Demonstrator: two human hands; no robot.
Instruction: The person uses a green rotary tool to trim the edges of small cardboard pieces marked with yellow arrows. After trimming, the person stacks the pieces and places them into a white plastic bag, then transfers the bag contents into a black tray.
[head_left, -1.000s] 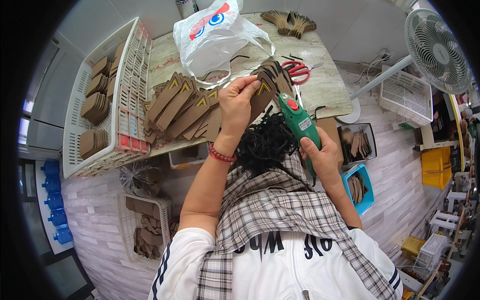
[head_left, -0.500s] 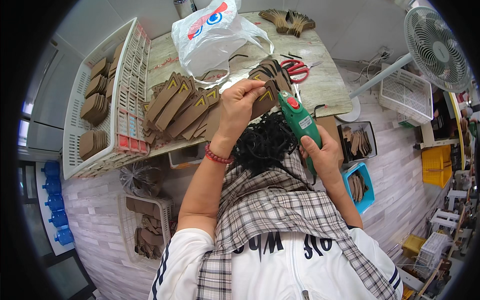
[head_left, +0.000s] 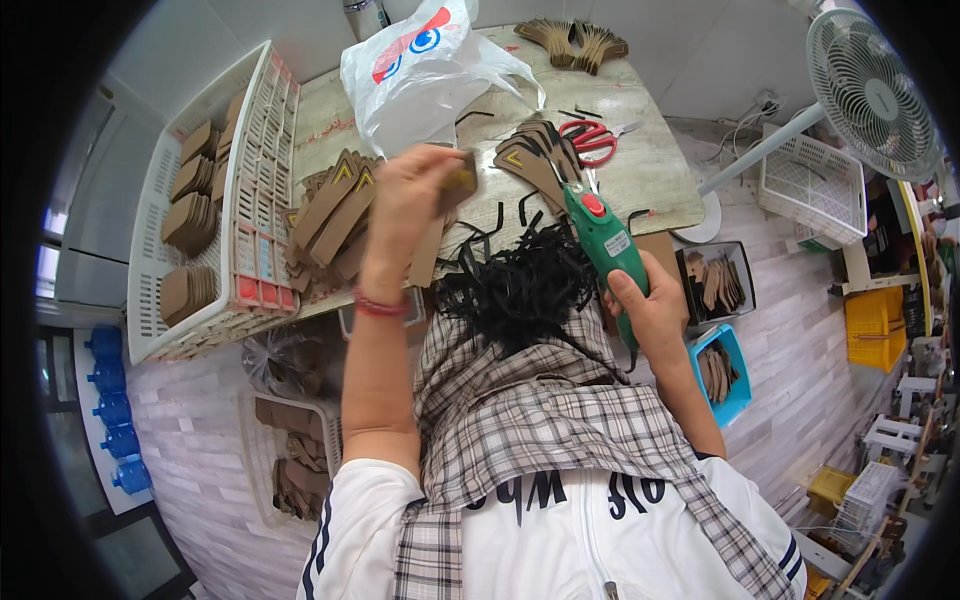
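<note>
My left hand (head_left: 408,195), a bit smeared by motion, pinches a brown strap piece (head_left: 459,182) with a yellow mark on it, above the left part of the table. My right hand (head_left: 650,298) is wrapped round a green electric hand cutter (head_left: 608,240) with a red button, its head pointing up toward the table. Beyond the cutter lies a fanned stack of brown strap pieces (head_left: 535,160) with yellow chevrons. More such pieces (head_left: 330,210) are heaped left of my left hand. A tangle of black strip trimmings (head_left: 520,285) rests on my checked apron at the table edge.
A white plastic bag (head_left: 415,85) and red-handled scissors (head_left: 592,142) lie on the table (head_left: 640,110). At the left stands a white crate (head_left: 265,190) with brown pieces. A fan (head_left: 865,100) rises at the right, near a blue bin (head_left: 735,385) and black box (head_left: 742,275).
My left hand has moved left, carrying the strap piece away from the cutter toward the left heap. My right hand with the cutter has hardly moved. More of the black trimmings shows.
</note>
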